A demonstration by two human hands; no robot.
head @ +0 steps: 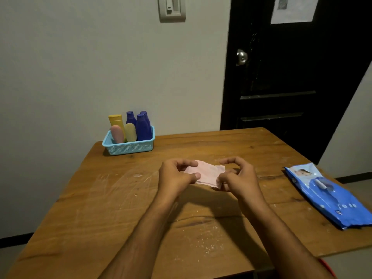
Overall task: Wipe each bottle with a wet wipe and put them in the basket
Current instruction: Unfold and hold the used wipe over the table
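Note:
A pale pink wet wipe (207,172) is stretched between my two hands above the middle of the wooden table (120,198). My left hand (175,174) pinches its left end and my right hand (237,176) pinches its right end. At the table's far left corner stands a light blue basket (128,147). Several bottles stand upright in it: a yellow one (115,120), a pink one (117,133), a cream one (130,132) and three purple ones (142,127).
A blue pack of wet wipes (326,195) lies near the table's right edge. A grey wall stands behind the basket, and a black door (291,77) with a round knob is at the back right.

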